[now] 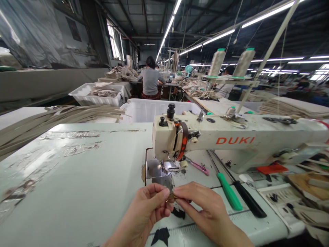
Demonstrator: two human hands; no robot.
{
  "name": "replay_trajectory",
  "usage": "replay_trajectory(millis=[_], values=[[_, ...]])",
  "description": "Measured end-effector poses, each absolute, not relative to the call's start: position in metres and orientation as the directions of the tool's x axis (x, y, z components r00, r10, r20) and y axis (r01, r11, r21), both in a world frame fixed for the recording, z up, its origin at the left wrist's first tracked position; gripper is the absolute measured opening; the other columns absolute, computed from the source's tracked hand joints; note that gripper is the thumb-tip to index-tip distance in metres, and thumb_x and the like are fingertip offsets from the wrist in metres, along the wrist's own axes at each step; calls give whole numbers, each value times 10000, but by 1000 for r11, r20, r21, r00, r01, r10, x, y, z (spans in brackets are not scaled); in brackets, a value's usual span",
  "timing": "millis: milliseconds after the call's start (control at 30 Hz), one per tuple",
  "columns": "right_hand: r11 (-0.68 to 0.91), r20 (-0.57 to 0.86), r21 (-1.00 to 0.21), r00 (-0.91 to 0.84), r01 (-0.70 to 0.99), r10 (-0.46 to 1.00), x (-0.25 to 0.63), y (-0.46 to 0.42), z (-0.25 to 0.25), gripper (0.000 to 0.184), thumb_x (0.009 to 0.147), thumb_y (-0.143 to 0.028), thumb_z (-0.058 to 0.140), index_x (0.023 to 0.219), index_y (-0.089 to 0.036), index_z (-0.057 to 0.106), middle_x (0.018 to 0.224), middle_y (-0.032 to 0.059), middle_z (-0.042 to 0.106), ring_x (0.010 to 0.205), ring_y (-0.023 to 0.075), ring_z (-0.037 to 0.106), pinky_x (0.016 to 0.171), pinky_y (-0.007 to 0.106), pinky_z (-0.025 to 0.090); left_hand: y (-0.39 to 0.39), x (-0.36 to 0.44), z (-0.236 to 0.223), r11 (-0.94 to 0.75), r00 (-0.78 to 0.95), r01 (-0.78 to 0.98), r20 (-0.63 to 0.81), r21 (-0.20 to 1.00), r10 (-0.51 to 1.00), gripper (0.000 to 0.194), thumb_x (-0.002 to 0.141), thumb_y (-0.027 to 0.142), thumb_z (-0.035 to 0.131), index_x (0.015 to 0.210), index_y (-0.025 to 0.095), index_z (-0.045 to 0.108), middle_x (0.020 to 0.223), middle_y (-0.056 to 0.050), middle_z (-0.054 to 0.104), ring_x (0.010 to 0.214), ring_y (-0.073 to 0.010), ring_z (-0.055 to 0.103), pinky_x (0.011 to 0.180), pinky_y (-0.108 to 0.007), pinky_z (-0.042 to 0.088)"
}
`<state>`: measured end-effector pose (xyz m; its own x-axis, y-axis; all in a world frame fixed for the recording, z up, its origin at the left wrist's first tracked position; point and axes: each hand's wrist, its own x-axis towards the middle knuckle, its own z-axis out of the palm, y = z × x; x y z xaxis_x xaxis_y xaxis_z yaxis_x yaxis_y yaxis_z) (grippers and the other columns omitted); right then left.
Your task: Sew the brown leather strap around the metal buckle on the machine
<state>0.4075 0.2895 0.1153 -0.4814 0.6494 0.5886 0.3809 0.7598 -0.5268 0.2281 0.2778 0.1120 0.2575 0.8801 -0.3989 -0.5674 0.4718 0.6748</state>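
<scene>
Just in front of the sewing machine (239,133), my left hand (150,206) and my right hand (203,206) meet, fingertips close together. Both pinch a small brownish, metallic-looking piece (170,197); the fingers cover most of it, so its kind cannot be made out. Behind my fingertips are the machine's presser foot (172,167) and shiny needle plate (155,168). Black scraps (160,236) lie on the table below my hands.
Right of my hands lie a green-handled screwdriver (230,192), a black-handled tool (250,199) and a pink cutter (199,167). Fabric strips (64,118) rest at the left. White bins (96,97) stand beyond the table (64,192). A person (151,80) sits farther back.
</scene>
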Motion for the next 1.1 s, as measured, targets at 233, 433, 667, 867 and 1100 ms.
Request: replay_trajectory(millis=[233, 433, 667, 867, 1100], values=[[352, 231, -794, -290, 495, 929, 425, 325, 110, 145, 847, -289, 623, 864, -171, 704, 739, 20, 707, 649, 123, 652, 575, 181, 510, 295, 229, 108, 301, 169, -344, -257, 889, 951, 295, 878, 393, 561, 1018, 134, 550, 861, -107, 653, 700, -178, 625, 659, -300, 527], [323, 219, -730, -241, 602, 945, 437, 376, 111, 191, 822, -293, 589, 830, -143, 706, 709, 32, 684, 633, 144, 606, 591, 242, 446, 304, 223, 83, -525, 462, 751, 250, 400, 851, 570, 779, 13, 329, 1313, 146, 477, 1362, -129, 493, 1126, -290, 501, 951, -482, 419], [516, 338, -520, -390, 681, 856, 422, 381, 104, 98, 795, -129, 563, 728, -140, 633, 703, 29, 648, 656, 157, 584, 621, 252, 393, 313, 234, 60, -544, 504, 828, 244, 136, 828, 541, 857, 80, 345, 1397, 79, 383, 1452, -123, 409, 1160, -275, 484, 953, -448, 410], [633, 468, -369, -453, 680, 759, 432, 379, 80, 185, 889, -244, 535, 724, -181, 591, 709, 11, 629, 666, 157, 574, 594, 250, 384, 314, 232, 35, -575, 495, 818, 487, 18, 720, 655, 702, 83, 420, 1357, 106, 439, 1408, -63, 481, 1244, -255, 408, 1065, -433, 177], [681, 590, -249, -450, 689, 670, 449, 382, 58, 26, 864, -195, 580, 860, -209, 603, 735, 2, 643, 645, 171, 580, 581, 272, 414, 321, 234, 43, -564, 532, 821, 483, -93, 695, 563, 772, 15, 323, 1273, 188, 513, 1362, 26, 533, 1275, -146, 415, 1040, -295, 280]])
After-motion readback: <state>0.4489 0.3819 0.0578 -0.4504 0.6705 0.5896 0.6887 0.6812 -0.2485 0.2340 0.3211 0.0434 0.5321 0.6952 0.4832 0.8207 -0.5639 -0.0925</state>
